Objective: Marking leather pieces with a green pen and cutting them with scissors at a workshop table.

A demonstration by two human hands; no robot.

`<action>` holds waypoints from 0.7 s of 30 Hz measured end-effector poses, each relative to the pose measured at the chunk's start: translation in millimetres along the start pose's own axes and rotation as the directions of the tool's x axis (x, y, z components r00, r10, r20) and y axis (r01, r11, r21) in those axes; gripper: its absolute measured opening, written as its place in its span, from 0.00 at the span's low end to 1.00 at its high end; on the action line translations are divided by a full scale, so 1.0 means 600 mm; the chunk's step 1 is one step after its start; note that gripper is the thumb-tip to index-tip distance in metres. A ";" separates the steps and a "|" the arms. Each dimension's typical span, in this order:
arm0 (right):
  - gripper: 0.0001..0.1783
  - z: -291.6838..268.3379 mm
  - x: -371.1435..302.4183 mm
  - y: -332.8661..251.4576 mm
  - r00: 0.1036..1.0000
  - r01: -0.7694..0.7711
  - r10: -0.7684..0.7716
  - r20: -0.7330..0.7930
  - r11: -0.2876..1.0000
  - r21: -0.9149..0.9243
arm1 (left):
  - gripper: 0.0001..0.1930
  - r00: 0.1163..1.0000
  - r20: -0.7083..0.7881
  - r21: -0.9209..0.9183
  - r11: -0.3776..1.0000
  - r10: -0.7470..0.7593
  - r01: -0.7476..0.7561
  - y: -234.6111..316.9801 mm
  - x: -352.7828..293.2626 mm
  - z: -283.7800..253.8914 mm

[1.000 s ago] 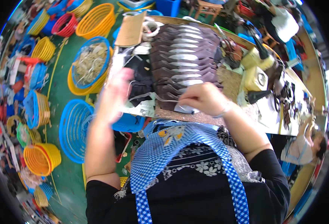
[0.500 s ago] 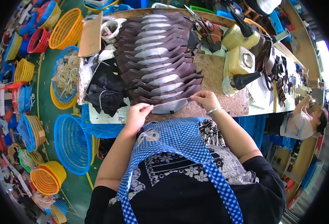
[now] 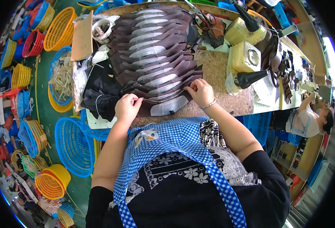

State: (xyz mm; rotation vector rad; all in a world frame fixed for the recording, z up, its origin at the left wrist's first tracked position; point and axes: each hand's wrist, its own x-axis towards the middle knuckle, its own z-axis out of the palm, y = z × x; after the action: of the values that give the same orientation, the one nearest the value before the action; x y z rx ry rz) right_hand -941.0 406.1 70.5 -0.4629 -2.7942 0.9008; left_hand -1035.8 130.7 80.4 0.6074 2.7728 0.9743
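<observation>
A long row of overlapping dark brown leather-like pieces [image 3: 148, 49], each with a pale grey patch, runs away from me on the workbench. Across the nearest piece [image 3: 170, 105] a thin light strip [image 3: 158, 101] curves from hand to hand. My left hand [image 3: 128, 108] pinches its left end between thumb and fingers, at the piece's left side. At the right side, my right hand [image 3: 200, 92] pinches the other end. The strip follows the upper edge of the grey patch; whether it is stuck down there I cannot tell.
Black fabric scraps [image 3: 101, 89] lie left of the row. Scissors [image 3: 203, 19] rest at the far right, near two yellowish containers with black nozzles [image 3: 247, 59]. Blue and yellow baskets [image 3: 74, 146] stand on the green floor at left. A co-worker [image 3: 308, 117] sits at the right.
Both hands have moved slightly away from me and left, carrying the strip from the near piece's outer part onto its surface. The strip was taut and straight; now it curves.
</observation>
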 end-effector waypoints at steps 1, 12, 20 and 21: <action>0.14 -0.004 0.011 0.002 0.999 0.017 -0.017 -0.044 1.000 -0.001 | 0.12 0.999 0.021 0.025 0.999 -0.047 0.047 -0.001 0.005 0.005; 0.19 -0.062 0.385 0.126 0.957 0.059 -0.161 -0.242 0.923 -0.380 | 0.14 0.902 0.242 -0.233 0.881 -0.357 0.411 -0.013 -0.009 -0.018; 0.19 -0.093 0.460 0.156 0.943 -0.022 -0.180 -0.279 0.804 -0.595 | 0.07 0.815 0.455 -0.427 0.715 -0.359 0.554 -0.019 -0.020 -0.041; 0.18 -0.100 0.445 0.131 0.927 0.038 -0.220 -0.305 0.862 -0.506 | 0.07 0.812 0.465 -0.403 0.732 -0.352 0.549 -0.017 -0.022 -0.043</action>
State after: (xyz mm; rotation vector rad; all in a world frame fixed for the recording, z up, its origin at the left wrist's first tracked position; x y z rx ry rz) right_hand -1157.5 590.0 89.5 -0.4378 -2.6429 0.0406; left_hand -1034.1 103.2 94.3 -0.0081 2.0327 1.2605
